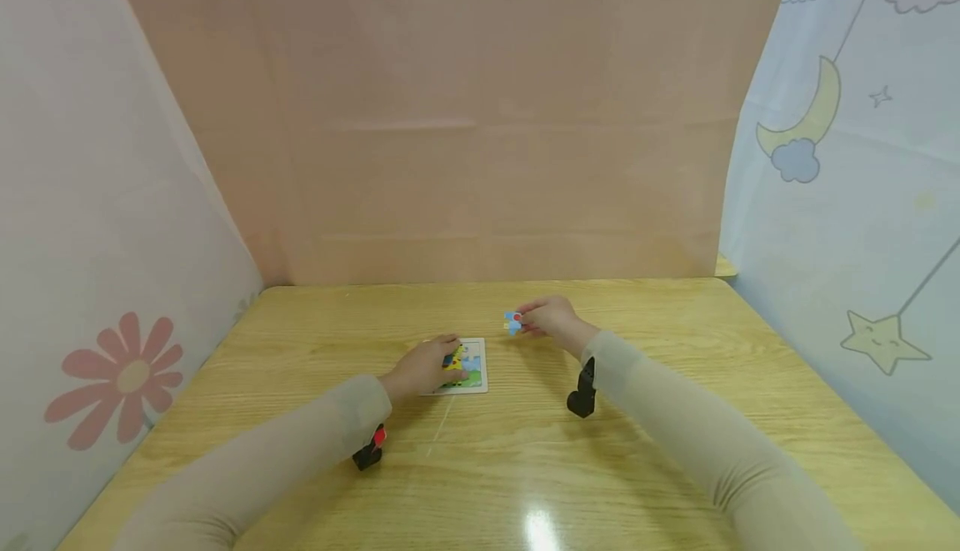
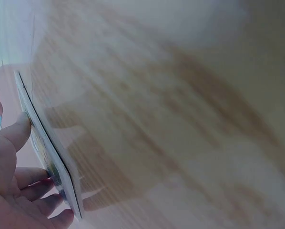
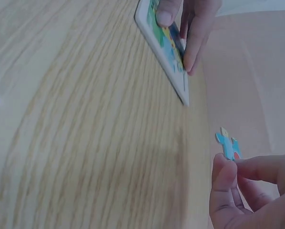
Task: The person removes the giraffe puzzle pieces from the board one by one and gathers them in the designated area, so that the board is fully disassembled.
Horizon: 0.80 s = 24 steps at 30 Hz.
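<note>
A small jigsaw puzzle board [image 1: 473, 378] with a white frame and a yellow, green and blue picture lies on the table. My left hand [image 1: 422, 367] rests on its left part, covering much of the picture. In the left wrist view the thumb [image 2: 21, 130] touches the board's edge and the other fingers spread across its face. To the right of the board, my right hand [image 1: 553, 321] pinches a light-blue puzzle piece [image 3: 230, 147] with a red spot between thumb and fingertips. The piece is held up off the table.
The wooden table [image 1: 480, 468] runs back to a plain pinkish-brown cloth [image 1: 480, 134]. Printed cloths stand along both sides, with a flower [image 1: 133, 376] on the left and a star [image 1: 885, 341] on the right. A black wrist camera [image 1: 582, 393] hangs below the right sleeve.
</note>
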Available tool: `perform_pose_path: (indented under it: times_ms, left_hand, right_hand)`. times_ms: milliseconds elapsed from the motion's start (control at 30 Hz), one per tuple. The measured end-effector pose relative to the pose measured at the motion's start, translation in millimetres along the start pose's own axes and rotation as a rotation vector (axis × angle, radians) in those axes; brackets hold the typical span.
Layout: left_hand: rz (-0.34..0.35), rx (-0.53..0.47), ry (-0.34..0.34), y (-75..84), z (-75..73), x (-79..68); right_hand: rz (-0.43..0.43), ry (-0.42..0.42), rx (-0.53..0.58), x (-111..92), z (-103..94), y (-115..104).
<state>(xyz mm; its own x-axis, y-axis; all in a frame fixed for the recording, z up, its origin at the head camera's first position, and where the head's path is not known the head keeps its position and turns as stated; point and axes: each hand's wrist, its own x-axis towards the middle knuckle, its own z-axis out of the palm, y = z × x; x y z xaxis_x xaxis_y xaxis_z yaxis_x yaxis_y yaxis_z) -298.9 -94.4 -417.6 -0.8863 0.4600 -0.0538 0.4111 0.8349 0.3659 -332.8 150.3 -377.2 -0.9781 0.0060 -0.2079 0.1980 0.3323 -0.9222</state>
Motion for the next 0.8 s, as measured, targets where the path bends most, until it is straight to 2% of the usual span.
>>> perform_pose_path:
  times_ms: [133,433,800]
  left_hand:
    - [0.001,-0.008,0.004,0.1,0.2,1.4]
    - [0.002,-0.069,0.0,4.2,-2.7,-3.9]
    - [-0.009,-0.054,0.0,7.7,-5.6,-11.2]
  right_hand:
    - [0.007,0.009,0.001,6.7,-5.4,7.2]
    - [0.089,0.043,0.039,18.7,-6.8,21.3]
    - [0.084,0.143,-0.079,26.8,-1.7,24.3]
